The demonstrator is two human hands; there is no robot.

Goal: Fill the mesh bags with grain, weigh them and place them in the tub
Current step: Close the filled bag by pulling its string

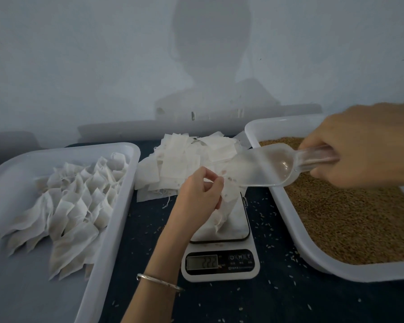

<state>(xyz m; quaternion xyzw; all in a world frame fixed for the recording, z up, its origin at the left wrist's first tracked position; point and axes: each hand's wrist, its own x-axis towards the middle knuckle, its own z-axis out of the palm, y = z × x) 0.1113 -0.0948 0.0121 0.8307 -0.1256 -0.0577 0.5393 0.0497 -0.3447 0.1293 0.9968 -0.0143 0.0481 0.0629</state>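
Note:
My left hand (200, 193) pinches the top of a white mesh bag (229, 206) that stands on the digital scale (219, 259). My right hand (364, 145) grips the handle of a clear plastic scoop (264, 166), whose mouth sits at the bag's opening. The scoop looks empty. A white tub (117, 206) on the left holds several filled mesh bags (79, 203). On the right, a white tray (313, 252) is full of brown grain (350, 220). A heap of empty mesh bags (191, 159) lies behind the scale.
Loose grains (273, 224) are scattered over the dark tabletop around the scale. A pale wall rises just behind the table. A metal bangle (159, 282) circles my left wrist.

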